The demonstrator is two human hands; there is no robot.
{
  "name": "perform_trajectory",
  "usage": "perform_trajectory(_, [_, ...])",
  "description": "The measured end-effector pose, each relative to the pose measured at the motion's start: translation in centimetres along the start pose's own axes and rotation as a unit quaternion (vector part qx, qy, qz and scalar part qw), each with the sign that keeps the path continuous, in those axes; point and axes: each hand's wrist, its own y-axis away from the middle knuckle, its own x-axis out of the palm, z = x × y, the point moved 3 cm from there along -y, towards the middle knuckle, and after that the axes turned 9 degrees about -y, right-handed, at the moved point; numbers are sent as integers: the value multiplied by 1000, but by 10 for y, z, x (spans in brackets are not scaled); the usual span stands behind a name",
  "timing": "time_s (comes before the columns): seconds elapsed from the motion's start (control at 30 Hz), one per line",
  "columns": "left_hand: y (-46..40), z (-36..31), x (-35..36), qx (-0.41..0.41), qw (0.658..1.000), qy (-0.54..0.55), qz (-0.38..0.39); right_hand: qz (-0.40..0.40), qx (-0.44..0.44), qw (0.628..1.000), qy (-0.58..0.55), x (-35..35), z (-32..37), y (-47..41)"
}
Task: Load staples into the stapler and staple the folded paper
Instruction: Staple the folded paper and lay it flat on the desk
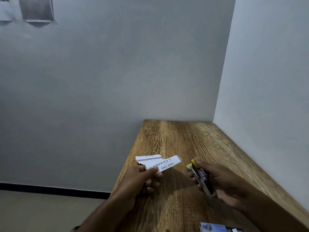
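Observation:
My left hand [142,178] pinches one end of a folded white paper [160,162] with printed text, holding it just above the wooden table [175,139]. The paper's free end points right, toward the stapler. My right hand [222,183] grips a small stapler [199,176] with a yellow tip and a metal body, its nose aimed up and left, a short gap away from the paper. Fingers wrap the stapler's rear, and the thumb rests near the yellow tip.
A small blue and white box [215,227] lies at the table's near edge, lower right. Grey walls close in behind and on the right of the table. The table's left edge drops to the floor.

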Motion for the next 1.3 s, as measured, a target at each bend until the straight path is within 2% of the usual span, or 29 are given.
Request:
perform_trajectory(0.13, [0, 0, 0, -6, 1000, 1, 4, -14, -15, 998, 57, -15, 8, 12])
perform_trajectory(0.23, [-1, 1, -1, -8, 1000, -4, 3, -2, -46, 985, 166, -16, 10, 22])
perform_trajectory(0.33, [-2, 1, -1, -13, 1000, -11, 7, 7, -80, 951, 299, -12, 8, 34])
perform_trajectory(0.43, [-2, 1, -2, -20, 1000, -16, 11, 24, -120, 918, 378, -13, 2, 34])
perform_trajectory(0.6, [-3, 1, 0, -25, 999, -21, 12, 1, -187, 822, 537, -18, -5, 34])
perform_trajectory(0.8, [-3, 0, -1, -33, 999, -17, 21, 19, -227, 792, 566, -18, -11, 34])
perform_trajectory(1.13, [-2, -2, 0, -35, 999, -21, 30, 34, -217, 765, 606, -24, -19, 32])
perform_trajectory(1.23, [-1, -2, 0, -40, 999, -23, 25, 36, -216, 775, 592, -21, -16, 34])
perform_trajectory(1.3, [-1, -3, 0, -44, 998, -23, 25, 2, -271, 778, 567, -14, -8, 34])
